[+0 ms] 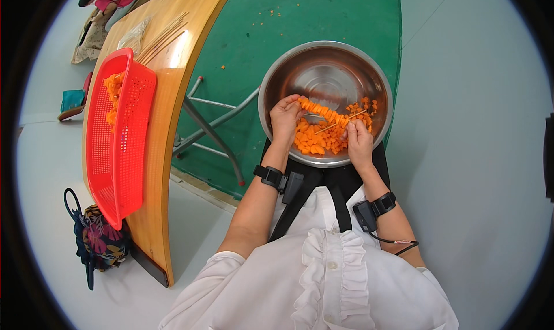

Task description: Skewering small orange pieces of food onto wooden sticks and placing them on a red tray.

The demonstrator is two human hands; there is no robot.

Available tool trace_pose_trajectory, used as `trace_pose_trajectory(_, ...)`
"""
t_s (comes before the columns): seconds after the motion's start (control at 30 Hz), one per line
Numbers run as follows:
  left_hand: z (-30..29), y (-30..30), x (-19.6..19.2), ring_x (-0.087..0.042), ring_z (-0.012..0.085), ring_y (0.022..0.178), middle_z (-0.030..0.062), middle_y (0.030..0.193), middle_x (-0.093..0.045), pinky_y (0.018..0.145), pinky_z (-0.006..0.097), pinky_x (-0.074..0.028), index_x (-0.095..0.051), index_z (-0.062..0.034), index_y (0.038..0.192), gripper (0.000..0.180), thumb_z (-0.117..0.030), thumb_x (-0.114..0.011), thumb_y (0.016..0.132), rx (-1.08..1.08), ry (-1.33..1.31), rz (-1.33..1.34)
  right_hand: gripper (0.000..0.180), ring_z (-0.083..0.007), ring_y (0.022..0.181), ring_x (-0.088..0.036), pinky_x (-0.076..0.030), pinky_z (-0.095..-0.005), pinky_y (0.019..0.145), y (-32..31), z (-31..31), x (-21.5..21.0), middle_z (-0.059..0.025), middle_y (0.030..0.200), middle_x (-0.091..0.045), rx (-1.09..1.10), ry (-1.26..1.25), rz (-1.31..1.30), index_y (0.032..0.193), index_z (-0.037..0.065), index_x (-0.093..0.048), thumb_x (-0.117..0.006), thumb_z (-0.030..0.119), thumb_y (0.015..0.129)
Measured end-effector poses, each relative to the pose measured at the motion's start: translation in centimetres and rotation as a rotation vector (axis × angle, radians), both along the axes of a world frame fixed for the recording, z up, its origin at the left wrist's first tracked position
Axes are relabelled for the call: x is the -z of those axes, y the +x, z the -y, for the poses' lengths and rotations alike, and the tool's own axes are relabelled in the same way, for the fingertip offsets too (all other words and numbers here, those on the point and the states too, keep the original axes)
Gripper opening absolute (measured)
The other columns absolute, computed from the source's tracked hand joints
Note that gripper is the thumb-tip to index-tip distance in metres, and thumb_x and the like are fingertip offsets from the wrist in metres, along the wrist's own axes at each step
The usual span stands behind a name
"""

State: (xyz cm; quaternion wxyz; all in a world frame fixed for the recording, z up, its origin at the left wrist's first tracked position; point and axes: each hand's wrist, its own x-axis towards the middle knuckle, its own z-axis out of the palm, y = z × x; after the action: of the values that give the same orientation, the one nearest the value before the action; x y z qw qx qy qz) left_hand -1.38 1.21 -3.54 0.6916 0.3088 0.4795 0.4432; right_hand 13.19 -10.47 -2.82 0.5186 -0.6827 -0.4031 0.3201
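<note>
A steel bowl (325,59) rests on my lap and holds several orange cubes (318,141) in its near part. My left hand (284,119) grips the left end of a thin wooden skewer (323,112) that is strung with orange pieces. At the skewer's right end, my right hand (358,141) pinches an orange piece by the bare tip. Both hands are inside the bowl, above the loose cubes.
A wooden table (164,128) stands at my left with a red perforated basket (118,151) holding orange pieces, plus a bundle of bare skewers (164,38). Metal table legs (210,125) stand on a green mat (288,12). A patterned bag (95,240) lies on the floor.
</note>
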Motion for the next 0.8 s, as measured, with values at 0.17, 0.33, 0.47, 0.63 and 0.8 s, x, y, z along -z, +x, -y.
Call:
trace_pose_trajectory(0.17,0.2,0.3,0.5,-0.061,0.0156,0.081,0.0119,0.094,-0.063,0.069,0.024,-0.052,-0.056,0.0027,0.098,0.014,0.000,-0.051,0.085,-0.038,0.108,-0.144,0.023,-0.0169,0.053,-0.055,-0.043,-0.0298,0.051,0.0,0.0,0.5,-0.0076,0.057,-0.053,0.027,0.020,0.018,0.076,0.000,-0.050,-0.044,0.016,0.091)
trace_pose_trajectory(0.33,0.3,0.7,0.8,-0.060,0.0109,0.075,0.0083,0.086,-0.064,0.068,0.022,-0.049,-0.061,0.0034,0.093,0.014,0.001,-0.052,0.082,-0.085,0.223,-0.312,0.023,-0.0174,0.053,-0.055,-0.043,-0.0302,0.051,-0.1,0.0,0.5,-0.0077,0.056,-0.054,0.028,0.022,0.034,0.076,0.000,-0.051,-0.044,0.016,0.091)
trace_pose_trajectory(0.47,0.3,0.8,1.1,-0.060,0.0101,0.072,0.0074,0.082,-0.065,0.066,0.021,-0.048,-0.063,0.0027,0.091,0.014,0.000,-0.054,0.081,-0.100,0.260,-0.433,0.022,-0.0174,0.053,-0.055,-0.042,-0.0303,0.050,-0.2,0.0,0.3,-0.0079,0.056,-0.053,0.028,0.031,0.020,0.076,0.000,-0.051,-0.045,0.015,0.091)
trace_pose_trajectory(0.63,0.6,0.7,0.9,-0.060,0.0099,0.071,0.0069,0.080,-0.066,0.065,0.022,-0.047,-0.064,0.0019,0.092,0.016,-0.002,-0.054,0.081,-0.058,0.277,-0.506,0.022,-0.0179,0.053,-0.055,-0.042,-0.0304,0.051,-0.2,0.1,0.4,-0.0080,0.056,-0.053,0.029,0.033,0.029,0.076,0.000,-0.051,-0.045,0.015,0.090)
trace_pose_trajectory(0.8,0.8,0.6,1.6,-0.060,0.0104,0.070,0.0074,0.080,-0.065,0.064,0.023,-0.047,-0.064,0.0014,0.094,0.018,-0.002,-0.052,0.081,-0.033,0.318,-0.573,0.021,-0.0193,0.053,-0.054,-0.042,-0.0311,0.051,-0.3,0.1,0.4,-0.0087,0.057,-0.053,0.023,0.033,0.057,0.075,0.001,-0.051,-0.045,0.014,0.090)
